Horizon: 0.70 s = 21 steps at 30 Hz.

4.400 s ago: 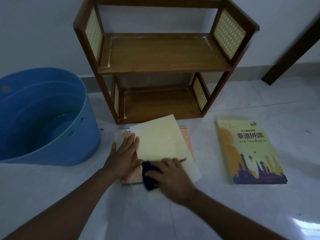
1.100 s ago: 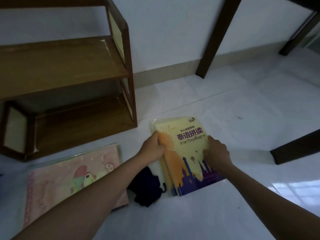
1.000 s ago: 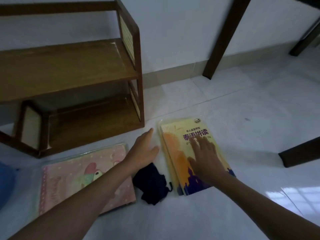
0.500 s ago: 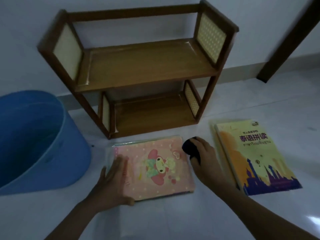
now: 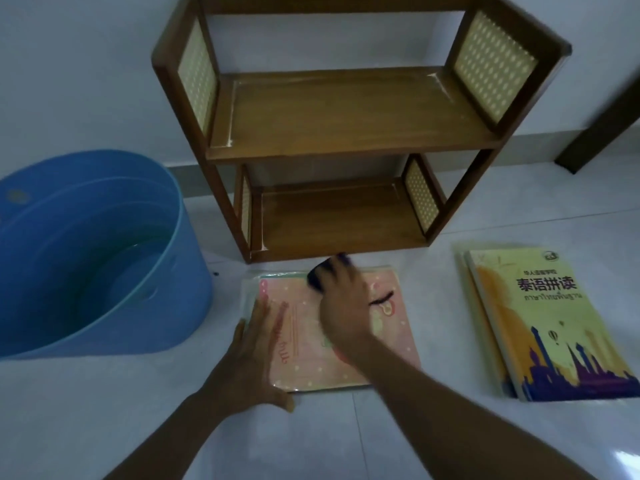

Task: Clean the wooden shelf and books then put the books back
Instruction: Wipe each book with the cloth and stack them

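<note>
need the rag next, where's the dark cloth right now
In the head view the dark cloth is under the right hand, on the far edge of the pink book, just before the wooden shelf.

Home interior, floor level. Glossy pale tiled floor (image 5: 519, 216) fills lower frame; plain white wall (image 5: 86, 81) with skirting across the top. Small wooden shelf (image 5: 346, 109) with woven side panels stands against wall, upper centre. Blue plastic tub (image 5: 145, 306) at left. Books lie on the floor: pink book (image 5: 304, 358) centre, yellow book (image 5: 540, 323) right. Dark furniture leg (image 5: 599, 126) upper right.
</note>
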Each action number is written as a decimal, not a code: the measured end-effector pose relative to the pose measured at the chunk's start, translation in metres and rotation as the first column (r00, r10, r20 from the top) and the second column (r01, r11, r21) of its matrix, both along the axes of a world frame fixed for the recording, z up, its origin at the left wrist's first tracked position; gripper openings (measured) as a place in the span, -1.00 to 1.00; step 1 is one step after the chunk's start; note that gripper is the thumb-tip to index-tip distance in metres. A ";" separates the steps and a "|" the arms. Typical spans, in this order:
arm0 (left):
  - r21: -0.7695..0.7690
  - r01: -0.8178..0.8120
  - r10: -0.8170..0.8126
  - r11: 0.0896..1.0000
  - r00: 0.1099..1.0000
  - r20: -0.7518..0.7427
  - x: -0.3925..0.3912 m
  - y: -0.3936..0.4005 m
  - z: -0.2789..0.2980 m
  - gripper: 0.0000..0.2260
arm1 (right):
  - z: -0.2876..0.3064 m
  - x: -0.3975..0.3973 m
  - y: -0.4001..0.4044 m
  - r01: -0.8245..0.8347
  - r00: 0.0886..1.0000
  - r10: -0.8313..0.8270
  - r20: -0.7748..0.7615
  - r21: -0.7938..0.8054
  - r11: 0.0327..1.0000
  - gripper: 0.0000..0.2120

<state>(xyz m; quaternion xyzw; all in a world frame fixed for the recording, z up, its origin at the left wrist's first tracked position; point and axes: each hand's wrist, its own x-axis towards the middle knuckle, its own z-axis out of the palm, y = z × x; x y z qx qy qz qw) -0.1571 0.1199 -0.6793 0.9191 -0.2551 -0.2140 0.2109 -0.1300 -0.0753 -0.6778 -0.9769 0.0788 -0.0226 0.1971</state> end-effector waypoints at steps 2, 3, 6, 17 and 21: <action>-0.116 -0.126 0.123 0.985 0.992 -0.031 0.000 0.002 -0.005 0.33 | -0.007 -0.034 0.044 -0.338 0.941 0.338 0.014 -0.005 0.941 -0.65; -0.157 -0.139 0.137 0.978 0.990 -0.025 -0.002 0.003 -0.009 0.32 | -0.007 -0.051 0.052 -0.490 0.872 0.490 0.027 0.023 0.871 -0.64; -0.122 -0.137 0.136 0.983 0.991 -0.011 -0.002 0.002 -0.010 0.39 | -0.005 -0.027 0.017 -0.580 0.809 0.583 0.073 -0.056 0.812 -0.62; -0.063 -0.190 0.190 0.980 0.982 -0.008 -0.002 -0.002 -0.011 0.35 | 0.006 -0.025 -0.008 -0.490 0.871 0.491 0.023 -0.022 0.871 -0.58; -0.029 -0.149 0.148 0.988 0.989 -0.019 0.000 -0.004 -0.001 0.28 | 0.004 -0.042 -0.064 0.040 0.998 -0.041 -0.040 -0.026 0.999 -0.51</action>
